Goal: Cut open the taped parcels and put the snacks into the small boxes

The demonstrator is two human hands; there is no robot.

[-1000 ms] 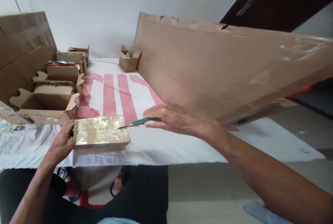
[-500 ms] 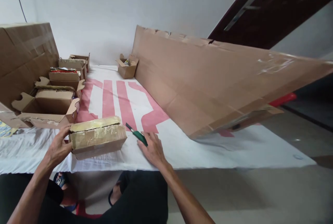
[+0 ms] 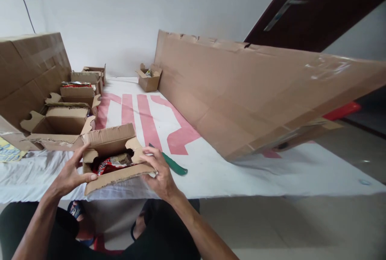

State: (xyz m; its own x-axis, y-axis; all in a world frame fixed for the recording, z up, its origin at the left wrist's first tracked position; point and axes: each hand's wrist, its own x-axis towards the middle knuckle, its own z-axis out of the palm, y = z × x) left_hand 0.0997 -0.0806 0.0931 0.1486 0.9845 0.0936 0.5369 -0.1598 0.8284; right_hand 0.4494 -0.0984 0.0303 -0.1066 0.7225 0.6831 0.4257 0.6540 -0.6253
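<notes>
A small cardboard box [image 3: 111,141] stands open at the near edge of the table, its lid flap raised and red packets [image 3: 109,164] showing inside. My left hand [image 3: 70,171] holds its left end, thumb on the front flap. On the right end, my right hand [image 3: 158,169] grips the corner with curled fingers. A green-handled knife [image 3: 175,165] lies on the cloth just right of that hand, not held.
A white cloth with red stripes [image 3: 211,171] covers the table. Several opened small boxes [image 3: 64,117] line the left side beside a big carton [image 3: 27,71]. Another small box [image 3: 148,77] sits at the back. A long cardboard sheet [image 3: 247,87] leans along the right.
My right hand laid the knife down on the cloth and moved to the box. The taped box now stands open with its lid up and packets showing.
</notes>
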